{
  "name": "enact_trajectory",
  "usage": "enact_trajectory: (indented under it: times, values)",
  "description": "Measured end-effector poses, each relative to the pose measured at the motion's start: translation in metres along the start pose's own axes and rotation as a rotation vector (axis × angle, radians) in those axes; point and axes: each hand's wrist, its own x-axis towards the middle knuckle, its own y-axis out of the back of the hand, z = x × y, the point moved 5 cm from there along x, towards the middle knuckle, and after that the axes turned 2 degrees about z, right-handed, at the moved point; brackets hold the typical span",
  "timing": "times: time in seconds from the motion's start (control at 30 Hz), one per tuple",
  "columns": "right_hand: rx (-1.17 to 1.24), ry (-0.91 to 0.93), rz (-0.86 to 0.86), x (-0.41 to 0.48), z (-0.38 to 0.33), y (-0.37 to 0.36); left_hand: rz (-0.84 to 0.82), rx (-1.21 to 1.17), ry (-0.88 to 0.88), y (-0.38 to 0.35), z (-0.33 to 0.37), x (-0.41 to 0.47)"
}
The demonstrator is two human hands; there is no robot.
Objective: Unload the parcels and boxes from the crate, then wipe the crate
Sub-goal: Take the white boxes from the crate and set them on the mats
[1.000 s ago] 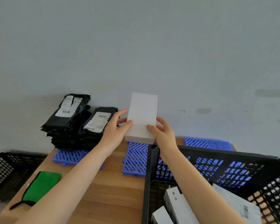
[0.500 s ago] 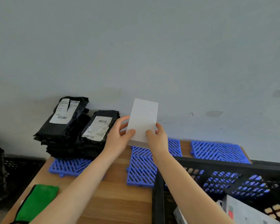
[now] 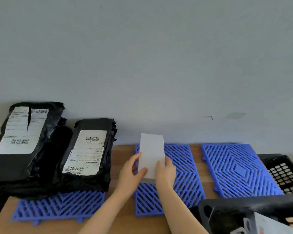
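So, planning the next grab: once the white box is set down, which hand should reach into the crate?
Probably the right hand: the crate sits on its side, lower right. The left hand holds the white box from the other side, nearer the black parcels.

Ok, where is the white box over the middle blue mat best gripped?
Its near end, one hand on each long edge, coming from the person's side: the white box is flat and narrow, far end toward the wall. The left hand and right hand grip it so.
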Motion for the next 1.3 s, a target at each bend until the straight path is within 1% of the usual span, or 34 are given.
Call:
enact_trajectory:
  times: [0.1, 0.23, 0.3, 0.47, 0.57, 0.73, 0.8, 0.87, 0.97, 1.1, 1.17, 1.23, 1.3]
  values:
    - [-0.026, -0.042, 0.028, 0.013, 0.023, -0.013, -0.035, 0.001, 0.080, -0.011, -0.028, 0.010]
    - [-0.040, -0.047, 0.001, 0.033, 0.044, -0.029, -0.092, -0.012, 0.171, -0.022, -0.057, 0.020]
    - [-0.035, -0.081, -0.007, 0.040, 0.053, -0.036, -0.120, 0.002, 0.208, -0.026, -0.069, 0.024]
    - [-0.073, -0.117, -0.049, 0.054, 0.065, -0.045, -0.192, 0.079, 0.189, -0.034, -0.080, 0.027]
    - [-0.148, -0.097, -0.068, 0.062, 0.069, -0.051, -0.161, 0.140, 0.167, -0.036, -0.083, 0.034]
    - [-0.332, -0.012, -0.023, 0.057, 0.059, -0.058, -0.148, 0.205, 0.155, -0.038, -0.076, 0.041]
    - [-0.358, 0.012, 0.018, 0.052, 0.052, -0.053, -0.150, 0.218, 0.145, -0.036, -0.071, 0.042]
    - [-0.342, 0.051, 0.057, 0.046, 0.043, -0.047, -0.129, 0.233, 0.126, -0.030, -0.062, 0.042]
    - [-0.256, 0.110, 0.083, 0.032, 0.020, -0.041, -0.069, 0.247, 0.088, -0.018, -0.040, 0.036]
    - [-0.110, 0.161, 0.020, 0.004, -0.021, -0.031, 0.057, 0.254, 0.000, 0.002, 0.000, 0.022]
    - [-0.055, 0.260, -0.031, -0.015, -0.046, -0.019, 0.110, 0.235, -0.033, 0.009, 0.022, 0.009]
    - [0.001, 0.377, -0.075, -0.039, -0.071, 0.001, 0.156, 0.127, -0.054, 0.012, 0.044, -0.008]
    - [0.077, 0.458, -0.101, -0.062, -0.092, 0.029, 0.196, 0.098, -0.108, 0.011, 0.070, -0.028]
